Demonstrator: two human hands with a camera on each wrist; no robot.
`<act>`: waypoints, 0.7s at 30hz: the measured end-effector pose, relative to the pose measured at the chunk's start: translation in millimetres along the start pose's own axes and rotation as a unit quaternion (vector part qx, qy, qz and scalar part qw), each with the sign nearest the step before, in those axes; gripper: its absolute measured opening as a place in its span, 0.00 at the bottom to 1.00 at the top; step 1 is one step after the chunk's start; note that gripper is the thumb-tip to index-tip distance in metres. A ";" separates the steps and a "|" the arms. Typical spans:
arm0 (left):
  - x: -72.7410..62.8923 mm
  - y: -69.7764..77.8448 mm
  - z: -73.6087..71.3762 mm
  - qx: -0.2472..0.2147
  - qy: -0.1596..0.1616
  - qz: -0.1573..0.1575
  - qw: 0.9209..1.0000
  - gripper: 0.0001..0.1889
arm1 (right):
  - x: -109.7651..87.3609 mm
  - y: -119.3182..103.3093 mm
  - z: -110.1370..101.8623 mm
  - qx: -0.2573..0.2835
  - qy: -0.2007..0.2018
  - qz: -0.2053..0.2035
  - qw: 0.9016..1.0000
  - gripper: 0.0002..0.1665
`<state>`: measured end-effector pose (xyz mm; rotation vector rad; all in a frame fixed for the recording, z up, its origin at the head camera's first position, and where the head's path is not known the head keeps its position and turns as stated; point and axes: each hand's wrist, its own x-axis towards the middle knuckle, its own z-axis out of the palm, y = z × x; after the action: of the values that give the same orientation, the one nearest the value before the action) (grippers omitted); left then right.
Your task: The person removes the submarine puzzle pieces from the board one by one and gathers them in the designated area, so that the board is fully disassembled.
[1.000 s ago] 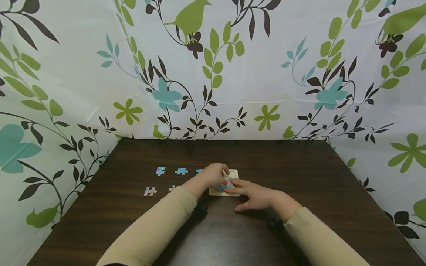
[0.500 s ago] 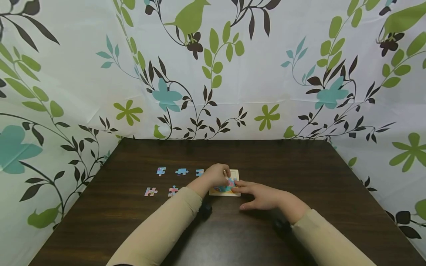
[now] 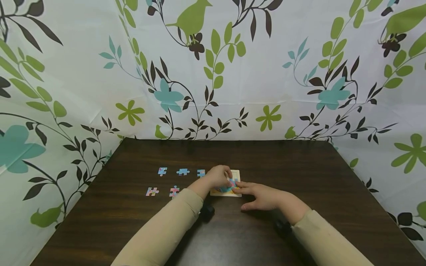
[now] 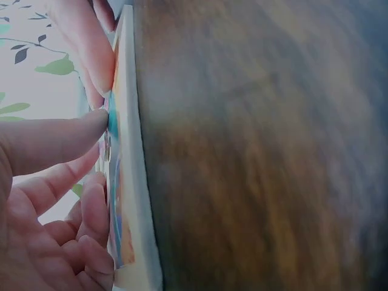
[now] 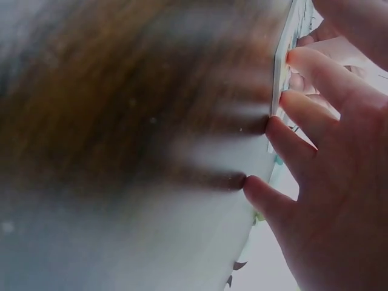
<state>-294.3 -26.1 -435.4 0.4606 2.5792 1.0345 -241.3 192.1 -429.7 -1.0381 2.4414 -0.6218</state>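
Observation:
A jigsaw tray [image 3: 226, 195] with a pale wooden border lies in the middle of the table, its lower part filled with a colourful picture. Over its left side, my left hand [image 3: 217, 176] bends its fingers down, thumb and index finger pinching a puzzle piece [image 4: 105, 143] low at the picture; most of that piece is hidden. My right hand [image 3: 263, 195] spreads its fingers from the right, fingertips resting at the tray's right side. In the right wrist view, its outer fingertips [image 5: 254, 185] touch the table.
Several loose puzzle pieces lie in two rows left of the tray, among them a blue piece [image 3: 182, 171] and a pink piece [image 3: 152, 191]. The dark wooden table [image 3: 283, 159] meets a patterned cloth [image 3: 239, 111] at the back and sides.
My left hand has shifted slightly right and down over the tray, and its fingertips have come lower onto the picture. The right hand has slid a little right, still at the tray's side.

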 end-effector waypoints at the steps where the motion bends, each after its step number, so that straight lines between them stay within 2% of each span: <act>1: -0.2 -0.1 0.0 -0.008 0.000 -0.002 1.000 0.10 | 0.2 0.2 0.3 0.001 0.000 0.000 1.000 0.40; 8: -1.4 -0.4 -1.3 -0.038 0.001 -0.008 0.999 0.11 | 0.4 0.2 1.6 0.007 0.003 0.005 1.000 0.40; 21: 6.0 -2.8 5.6 -0.001 0.028 -0.010 1.000 0.12 | -4.9 -4.3 -2.9 0.013 0.014 0.001 1.000 0.36</act>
<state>-297.9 -22.2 -442.3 0.4092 2.6252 1.0572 -237.3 193.7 -424.1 -1.0240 2.4513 -0.6700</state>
